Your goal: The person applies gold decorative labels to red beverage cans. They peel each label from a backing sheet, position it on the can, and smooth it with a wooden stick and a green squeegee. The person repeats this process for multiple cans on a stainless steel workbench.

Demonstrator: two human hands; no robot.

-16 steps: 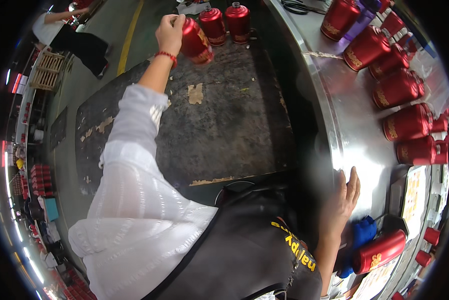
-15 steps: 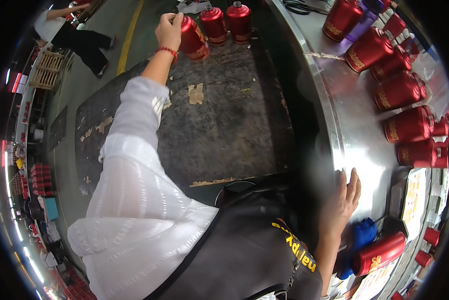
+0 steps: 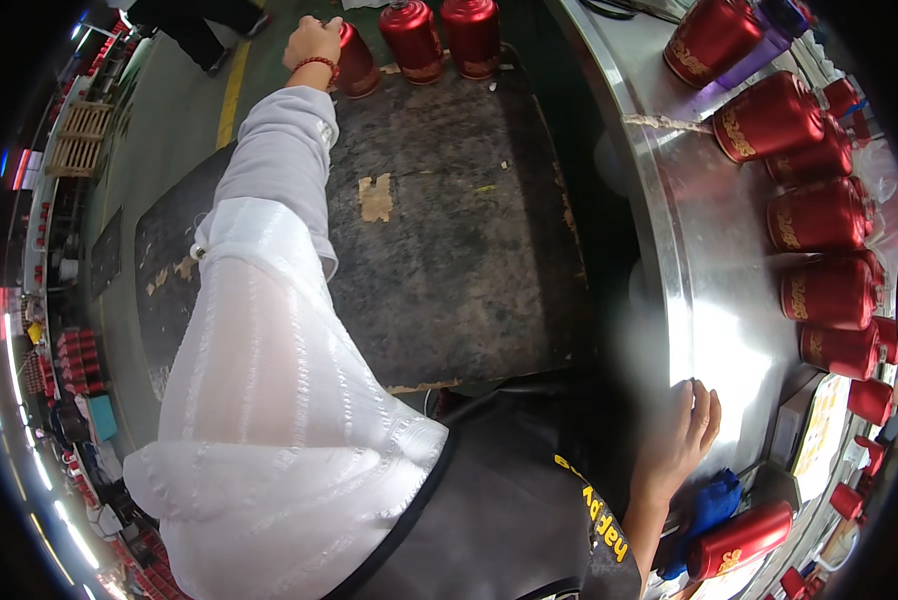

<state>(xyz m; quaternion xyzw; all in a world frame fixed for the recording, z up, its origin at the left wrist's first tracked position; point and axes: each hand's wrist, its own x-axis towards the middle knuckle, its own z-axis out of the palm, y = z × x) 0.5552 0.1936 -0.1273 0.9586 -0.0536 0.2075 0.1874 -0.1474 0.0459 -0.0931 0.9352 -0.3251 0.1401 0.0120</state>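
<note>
At the far end of the dark board [image 3: 449, 230], my left hand [image 3: 314, 42] has its fingers closed around the upper part of a red metal bottle [image 3: 356, 65]. That bottle's base is at the board's far edge, beside two more red bottles, one in the middle [image 3: 411, 42] and one to the right [image 3: 471, 38]. My right hand [image 3: 681, 435] lies on the edge of the shiny metal table [image 3: 704, 270], fingers stretched out and holding nothing. Nearest to it is a blue cloth [image 3: 714, 505] with a red bottle [image 3: 739, 540] lying by it.
Several red bottles [image 3: 819, 215] line the metal table at the right, with a purple bottle [image 3: 764, 45] at its far end. A twisted cord [image 3: 669, 123] crosses the table edge. On the left, a wooden pallet [image 3: 81, 138] stands past a yellow floor line [image 3: 234, 90]. Another person's dark-clad legs [image 3: 204, 30] show there.
My left hand has moved away and left with the red bottle, lowering it toward the board's far edge beside the other two. My right hand stays on the table edge. The view has shifted.
</note>
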